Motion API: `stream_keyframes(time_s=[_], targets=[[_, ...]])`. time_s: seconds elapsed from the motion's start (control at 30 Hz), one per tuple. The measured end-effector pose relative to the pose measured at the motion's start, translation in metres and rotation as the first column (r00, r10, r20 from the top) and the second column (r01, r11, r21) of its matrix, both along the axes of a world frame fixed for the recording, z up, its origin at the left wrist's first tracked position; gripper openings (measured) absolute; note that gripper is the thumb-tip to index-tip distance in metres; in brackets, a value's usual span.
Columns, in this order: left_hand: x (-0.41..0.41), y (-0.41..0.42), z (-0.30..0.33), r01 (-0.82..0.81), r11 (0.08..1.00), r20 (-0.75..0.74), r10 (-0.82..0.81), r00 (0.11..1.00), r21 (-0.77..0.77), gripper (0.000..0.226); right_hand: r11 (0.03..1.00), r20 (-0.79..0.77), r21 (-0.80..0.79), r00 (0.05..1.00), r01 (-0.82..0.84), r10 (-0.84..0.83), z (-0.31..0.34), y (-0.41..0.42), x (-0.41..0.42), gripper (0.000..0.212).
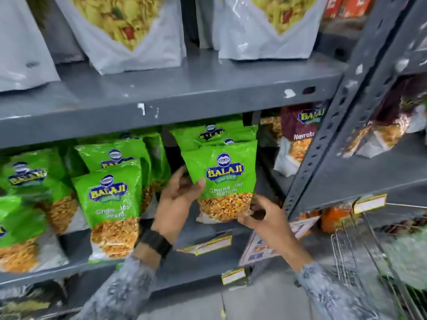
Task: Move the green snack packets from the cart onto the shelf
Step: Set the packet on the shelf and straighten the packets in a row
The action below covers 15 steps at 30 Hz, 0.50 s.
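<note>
A green snack packet stands upright on the grey shelf, in front of another green packet. My left hand grips its left edge, thumb on the front. My right hand pinches its bottom right corner. More green packets stand in rows to the left on the same shelf. The wire cart is at the lower right, with blurred green packets inside.
White pouches sit on the shelf board above. A maroon snack packet stands right of the green ones. A grey perforated upright divides this bay from the right-hand rack. Yellow price tags hang off the shelf edges.
</note>
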<state>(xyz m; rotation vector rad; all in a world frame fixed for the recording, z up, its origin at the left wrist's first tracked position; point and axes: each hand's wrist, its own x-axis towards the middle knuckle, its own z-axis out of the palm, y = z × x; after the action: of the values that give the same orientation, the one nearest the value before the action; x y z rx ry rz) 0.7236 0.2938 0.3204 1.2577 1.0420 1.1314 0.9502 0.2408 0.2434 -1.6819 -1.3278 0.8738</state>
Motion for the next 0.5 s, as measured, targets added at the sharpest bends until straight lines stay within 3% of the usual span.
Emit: stream_keyframes(time_s=[0.13, 0.23, 0.37, 0.47, 0.5], targets=[[0.014, 0.031, 0.041, -0.038, 0.998, -0.083, 0.041, 0.996, 0.04, 0.02, 1.0, 0.142, -0.024, 0.99, -0.006, 0.009, 0.005, 0.009, 0.001, 0.043], [0.02, 0.045, 0.05, -0.143, 0.99, -0.117, 0.143, 0.983, 0.005, 0.032, 0.999, 0.155, -0.03, 0.988, 0.011, -0.006, 0.01, 0.006, 0.003, 0.031], [0.026, 0.049, 0.046, -0.168, 0.985, -0.153, 0.172, 0.973, 0.039, 0.012, 0.998, 0.247, -0.029, 0.968, 0.053, -0.045, 0.007, -0.006, -0.004, 0.025], [0.02, 0.046, 0.037, -0.107, 0.994, -0.033, 0.106, 0.994, -0.008, 0.027, 0.995, 0.122, 0.022, 0.987, 0.1, -0.102, 0.01, -0.009, -0.008, 0.017], [0.016, 0.041, 0.03, -0.099, 0.995, -0.036, 0.099, 0.994, -0.012, 0.031, 0.99, 0.021, 0.052, 0.991, 0.129, -0.13, 0.015, -0.007, -0.009, 0.032]])
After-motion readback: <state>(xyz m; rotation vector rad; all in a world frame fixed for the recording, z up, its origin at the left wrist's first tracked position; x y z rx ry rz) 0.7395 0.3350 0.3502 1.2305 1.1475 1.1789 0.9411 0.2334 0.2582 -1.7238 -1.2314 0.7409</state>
